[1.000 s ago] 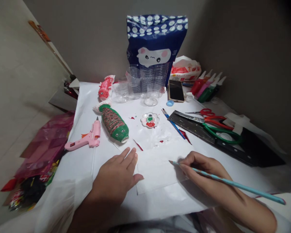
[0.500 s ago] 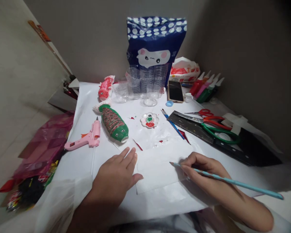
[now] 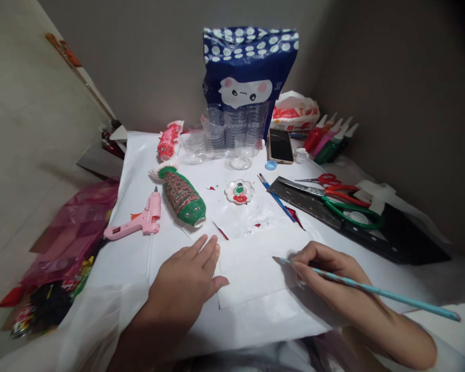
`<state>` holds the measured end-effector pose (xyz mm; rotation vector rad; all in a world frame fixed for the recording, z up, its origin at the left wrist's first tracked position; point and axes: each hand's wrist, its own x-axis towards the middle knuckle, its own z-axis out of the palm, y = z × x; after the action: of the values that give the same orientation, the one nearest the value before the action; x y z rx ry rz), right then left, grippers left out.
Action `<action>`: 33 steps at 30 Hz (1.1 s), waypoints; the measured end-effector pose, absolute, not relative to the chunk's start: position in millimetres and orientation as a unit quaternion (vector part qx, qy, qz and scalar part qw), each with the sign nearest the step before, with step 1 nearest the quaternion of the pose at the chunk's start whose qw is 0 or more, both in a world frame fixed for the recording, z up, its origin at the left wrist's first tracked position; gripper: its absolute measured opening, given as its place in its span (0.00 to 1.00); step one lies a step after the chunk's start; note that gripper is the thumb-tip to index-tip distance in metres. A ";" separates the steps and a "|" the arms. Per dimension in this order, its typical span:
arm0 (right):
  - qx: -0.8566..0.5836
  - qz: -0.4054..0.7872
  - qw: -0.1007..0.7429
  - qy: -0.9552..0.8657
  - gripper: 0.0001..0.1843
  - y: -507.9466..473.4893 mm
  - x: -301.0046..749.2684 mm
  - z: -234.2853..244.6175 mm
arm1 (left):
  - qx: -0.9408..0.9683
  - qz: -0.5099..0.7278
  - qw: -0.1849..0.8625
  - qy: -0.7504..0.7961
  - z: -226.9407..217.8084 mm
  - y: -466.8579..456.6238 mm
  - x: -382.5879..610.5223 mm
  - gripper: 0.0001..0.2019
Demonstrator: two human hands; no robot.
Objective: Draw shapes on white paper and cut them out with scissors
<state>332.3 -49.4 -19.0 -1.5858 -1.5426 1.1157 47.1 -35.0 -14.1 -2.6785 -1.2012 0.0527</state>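
My left hand [image 3: 186,281] lies flat with fingers stretched out on the white table covering, pressing the left edge of a white sheet of paper [image 3: 256,268]. My right hand [image 3: 325,274] is closed around a long light-blue pencil [image 3: 366,291], whose tip rests on the sheet's right part. A green and red painted fish [image 3: 183,196] lies just beyond my left hand, and a smaller red fish [image 3: 168,139] lies farther back.
A pink glue gun [image 3: 137,222] lies left. A paint palette [image 3: 239,192], clear plastic cups [image 3: 225,134], a blue dotted bag [image 3: 250,77], a phone [image 3: 281,145], paint tubes [image 3: 331,139], scissors [image 3: 339,199] on a black mat [image 3: 391,232] stand behind. Pink plastic bags [image 3: 70,232] hang off the left edge.
The pencil tip and my right hand have shifted very slightly to the right on the sheet. My left hand has stayed in place.
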 end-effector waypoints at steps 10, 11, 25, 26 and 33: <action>-0.604 0.406 0.324 -0.604 0.09 -52.0 331.7 -18.3 | -0.907 0.015 0.092 -0.411 -12.4 -35.5 49.3 0.24; -0.604 0.405 0.321 -0.607 0.09 -52.0 331.8 -18.5 | -0.907 0.013 0.094 -0.411 -12.7 -35.6 49.3 0.24; -0.625 0.393 0.309 -0.599 0.09 -68.2 324.9 -8.4 | -0.898 0.065 0.030 -0.433 1.0 -37.3 54.6 0.41; -0.631 0.392 0.307 -0.595 0.09 -67.6 323.6 -9.2 | -0.897 0.070 0.024 -0.435 1.4 -36.9 54.7 0.42; -0.641 0.390 0.303 -0.588 0.10 -62.9 318.8 -9.5 | -0.883 0.105 -0.030 -0.457 5.7 -36.0 56.2 0.41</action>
<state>318.8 -62.9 -9.5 -1.6986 -1.5590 1.0335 56.2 -36.0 5.7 -2.8283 -1.4637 0.3360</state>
